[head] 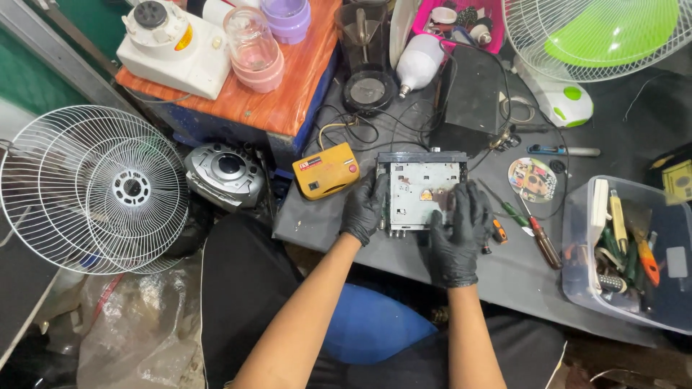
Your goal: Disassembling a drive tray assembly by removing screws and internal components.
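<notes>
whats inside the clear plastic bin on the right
The clear plastic bin holds screwdrivers and other hand tools with green, yellow and orange handles, plus a white flat piece standing at its left wall. Whatever lies beneath that pile is covered.

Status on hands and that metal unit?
Left hand and right hand, both gloved, grip the metal stereo chassis by its sides. Chassis flat on grey bench. Screwdrivers lie right, apart.

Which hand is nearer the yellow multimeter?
Left. The left hand grips the metal car stereo chassis just beside the yellow multimeter; the right hand is across the chassis.
</notes>
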